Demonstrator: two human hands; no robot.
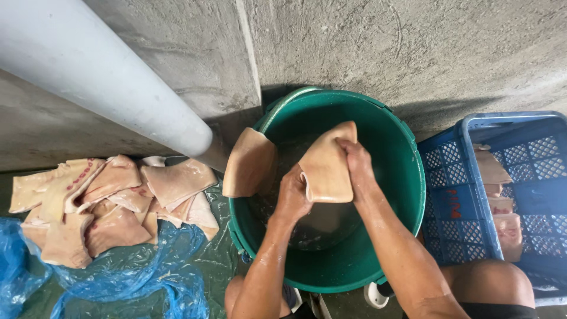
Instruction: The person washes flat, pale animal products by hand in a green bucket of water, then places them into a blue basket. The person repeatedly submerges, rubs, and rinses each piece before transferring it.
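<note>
Head view: left hand [292, 198] and right hand [356, 162] both grip one pork skin slab [328, 168] over green tub [407, 177], drips falling inside.

I see no labels, signs or screens from here. The nearest things to packaging are a crumpled blue plastic bag [127, 283] spread on the floor at lower left, under and in front of the heap of pale slabs, and a blue latticed plastic crate [520, 127] at right, just beside the green tub, with red marks on its near wall.
</note>
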